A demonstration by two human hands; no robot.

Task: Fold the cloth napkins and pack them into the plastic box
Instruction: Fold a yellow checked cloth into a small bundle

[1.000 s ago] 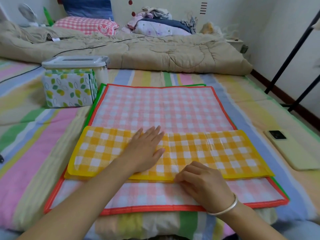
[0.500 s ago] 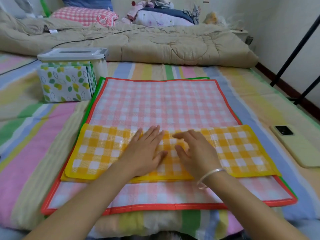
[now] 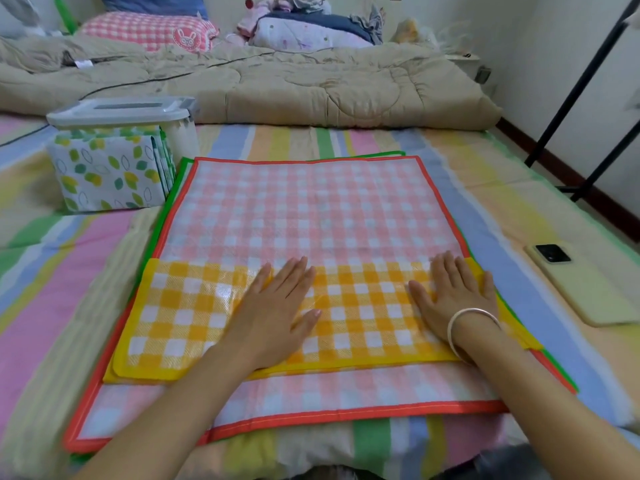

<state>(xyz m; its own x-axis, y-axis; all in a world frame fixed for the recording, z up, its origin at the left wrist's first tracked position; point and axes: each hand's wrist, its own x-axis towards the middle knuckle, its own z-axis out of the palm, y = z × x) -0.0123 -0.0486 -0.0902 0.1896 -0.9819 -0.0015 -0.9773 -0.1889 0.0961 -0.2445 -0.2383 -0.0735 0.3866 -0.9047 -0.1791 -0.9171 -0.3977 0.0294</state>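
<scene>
A folded yellow checked napkin (image 3: 194, 317) is lying as a long band across the near part of a larger pink checked napkin (image 3: 311, 209), and both of the person's hands are pressing flat on it. The left hand (image 3: 277, 317) is resting palm down near the band's middle, fingers straight and close together, gripping nothing. The right hand (image 3: 453, 299), with a silver bracelet (image 3: 467, 323) circling its wrist, is lying spread and flat on the band's right end, likewise holding nothing.

The pink napkin, edged in red, is stretching away beyond the fingertips, and a green-edged napkin (image 3: 173, 188) is showing from under it to the far left of the left hand. Farther out past that hand, a lidded plastic box (image 3: 121, 112) is standing on the striped bed sheet (image 3: 69, 271), with folded leaf-print napkins (image 3: 104, 171) standing upright at its front; whether they are inside the box or leaning against it is not clear.

To the right of the right hand, well apart from the napkins, a phone (image 3: 581, 285) is lying face down on the sheet. A beige quilt (image 3: 277, 88) is bunching across the bed beyond both hands, with a pink checked pillow (image 3: 149, 29) behind it.
</scene>
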